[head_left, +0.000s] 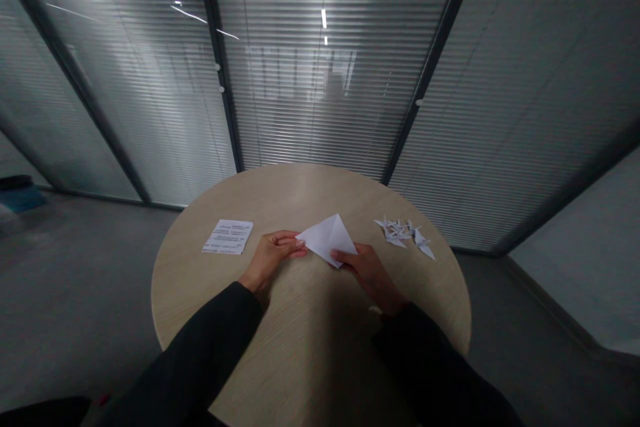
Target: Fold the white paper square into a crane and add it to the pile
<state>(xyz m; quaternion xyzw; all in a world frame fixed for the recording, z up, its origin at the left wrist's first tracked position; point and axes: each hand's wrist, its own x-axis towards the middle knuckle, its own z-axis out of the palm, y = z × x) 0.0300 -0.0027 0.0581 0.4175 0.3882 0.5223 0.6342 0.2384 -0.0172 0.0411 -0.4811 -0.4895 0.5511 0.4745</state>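
Observation:
A sheet of white paper folded into a triangle (326, 239) lies low over the middle of the round wooden table (300, 193). My left hand (274, 255) pinches its left corner between fingertips and thumb. My right hand (367, 271) holds its lower right edge, fingers resting on the paper. A printed paper sheet (228, 237) lies flat to the left of my left hand. Several small folded white paper cranes (403, 234) sit in a loose heap to the right, beyond my right hand.
The round table's edge curves close around my forearms, with grey floor (80, 280) on both sides. Behind it stands a glass partition with slatted blinds (310, 100). A blue object (25, 199) sits on the floor at the far left.

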